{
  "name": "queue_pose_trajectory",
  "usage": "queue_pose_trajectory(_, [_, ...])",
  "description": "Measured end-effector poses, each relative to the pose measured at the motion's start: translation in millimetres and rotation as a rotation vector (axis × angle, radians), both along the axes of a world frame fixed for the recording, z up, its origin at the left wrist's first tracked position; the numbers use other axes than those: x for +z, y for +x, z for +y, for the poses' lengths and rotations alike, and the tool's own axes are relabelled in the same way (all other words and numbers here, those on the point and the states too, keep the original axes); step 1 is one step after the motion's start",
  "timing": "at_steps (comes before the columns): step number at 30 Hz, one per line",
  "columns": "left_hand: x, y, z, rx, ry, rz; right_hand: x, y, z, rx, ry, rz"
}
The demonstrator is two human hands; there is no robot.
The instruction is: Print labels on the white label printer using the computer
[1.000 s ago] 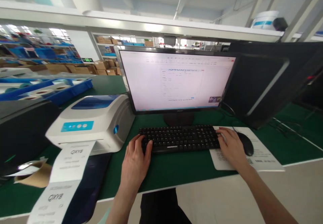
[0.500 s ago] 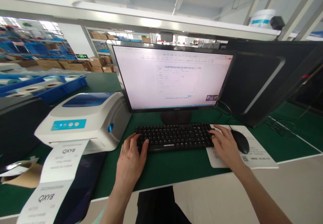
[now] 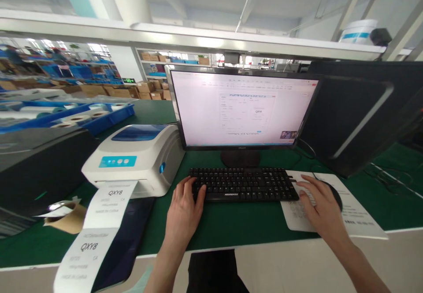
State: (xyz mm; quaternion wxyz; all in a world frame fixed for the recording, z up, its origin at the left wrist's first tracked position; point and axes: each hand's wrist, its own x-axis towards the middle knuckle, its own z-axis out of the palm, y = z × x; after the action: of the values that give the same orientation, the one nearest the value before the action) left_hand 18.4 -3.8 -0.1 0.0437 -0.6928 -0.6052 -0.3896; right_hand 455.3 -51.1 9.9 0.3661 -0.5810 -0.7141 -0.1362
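My left hand (image 3: 183, 209) lies with its fingers flat on the left end of a black keyboard (image 3: 244, 183). A little blurred, my right hand (image 3: 319, 200) is stretched out over the white mouse pad (image 3: 360, 220), partly covering a black mouse (image 3: 337, 196). Behind the keyboard a monitor (image 3: 243, 108) shows a bright window with a small dialog. A white and blue label printer (image 3: 135, 161) stands to the left. A strip of labels (image 3: 105, 209) printed "QXY8" hangs out of the printer's front.
A black computer case (image 3: 357, 112) stands at the right, with cables beside it. A black box (image 3: 33, 165) and a cardboard roll core (image 3: 66, 220) are at the left. Behind them is a blue tray (image 3: 105, 116) of label rolls. The green table edge (image 3: 231, 246) runs in front of me.
My right hand has slid from the keyboard's right end onto the mouse. The dialog on the screen now shows "QXY8". My left hand stays on the keys.
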Motion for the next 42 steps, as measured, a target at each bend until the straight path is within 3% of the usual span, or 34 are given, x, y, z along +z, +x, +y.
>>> queue_pose_trajectory(4, [-1.7, 0, 0, 0.006, 0.014, -0.007, -8.3, 54, 9, -0.224, -0.015, -0.017])
queue_pose_trajectory(9, [-4.0, 0, -1, 0.012, -0.007, -0.005, -30.2, 91, 13, -0.325, -0.190, -0.027])
queue_pose_trajectory(14, [-4.8, 0, -1, 0.021, -0.011, 0.003, -40.5, 92, 11, -0.333, -0.257, -0.079])
queue_pose_trajectory(21, [-5.0, 0, 0, 0.032, -0.014, 0.000, -37.7, 89, 7, -0.358, -0.322, -0.041])
queue_pose_trajectory(31, [-7.1, 0, 0, 0.004, -0.024, 0.012, -48.3, 99, 13, -0.292, -0.253, -0.011])
queue_pose_trajectory(42, [-7.2, 1, -1, 0.005, -0.043, 0.031, -49.7, 102, 13, -0.310, -0.289, -0.020])
